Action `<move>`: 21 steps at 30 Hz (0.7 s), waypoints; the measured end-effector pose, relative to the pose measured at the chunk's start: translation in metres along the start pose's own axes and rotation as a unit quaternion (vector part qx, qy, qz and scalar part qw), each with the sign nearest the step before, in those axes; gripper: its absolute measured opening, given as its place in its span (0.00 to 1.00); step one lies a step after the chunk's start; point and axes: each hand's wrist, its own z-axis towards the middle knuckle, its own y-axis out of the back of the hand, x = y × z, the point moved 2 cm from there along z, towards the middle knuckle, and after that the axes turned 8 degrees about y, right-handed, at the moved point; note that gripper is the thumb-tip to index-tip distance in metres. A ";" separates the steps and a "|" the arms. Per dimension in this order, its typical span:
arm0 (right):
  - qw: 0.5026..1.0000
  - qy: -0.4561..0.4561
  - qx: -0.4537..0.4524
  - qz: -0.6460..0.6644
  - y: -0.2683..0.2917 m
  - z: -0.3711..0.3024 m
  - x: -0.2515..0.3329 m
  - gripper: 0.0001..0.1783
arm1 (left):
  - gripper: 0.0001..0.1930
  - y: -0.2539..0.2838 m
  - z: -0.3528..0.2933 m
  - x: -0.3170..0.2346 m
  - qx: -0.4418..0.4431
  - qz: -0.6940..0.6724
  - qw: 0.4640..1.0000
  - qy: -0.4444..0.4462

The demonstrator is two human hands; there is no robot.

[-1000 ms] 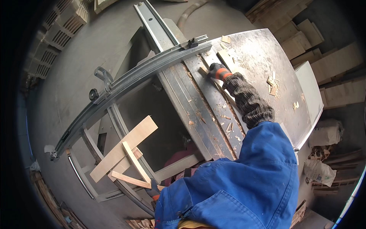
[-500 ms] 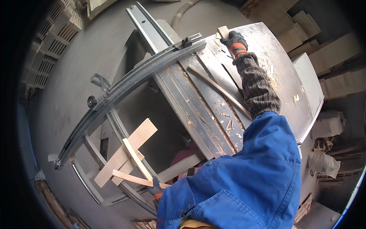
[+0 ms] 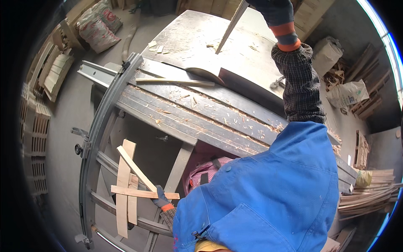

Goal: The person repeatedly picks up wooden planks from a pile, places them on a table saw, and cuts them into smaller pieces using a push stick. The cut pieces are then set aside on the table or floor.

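Observation:
My left hand (image 3: 160, 197), in a grey glove with an orange cuff, is closed around a few thin wood strips (image 3: 137, 168) low at the left. The strips cross and fan out over a metal frame; how the fingers grip each one is partly hidden. My right hand (image 3: 277, 12), gloved too, is raised at the top edge over the far side of the saw table (image 3: 184, 38). A narrow wooden slat (image 3: 232, 27) slants down from its fingers. Between my hands lies a loose wood strip (image 3: 176, 81), beside the dark curved saw blade (image 3: 203, 73).
Sawdust and splinters cover the sliding table (image 3: 197, 113). A curved-looking metal rail (image 3: 100, 109) borders its left side. Stuffed sacks (image 3: 98, 29) sit at the far left, wood pieces are stacked (image 3: 369, 195) at the right, and a pink bag (image 3: 205, 172) is below the table.
My view has turned to the right. My right hand has left the small wood block at the table's far edge and now holds a slat farther right. My left hand still holds its strips.

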 end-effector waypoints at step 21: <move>0.887 -0.127 0.284 -0.342 0.246 -0.342 0.186 0.33 | 0.13 0.001 -0.139 0.112 0.125 0.056 0.990 0.029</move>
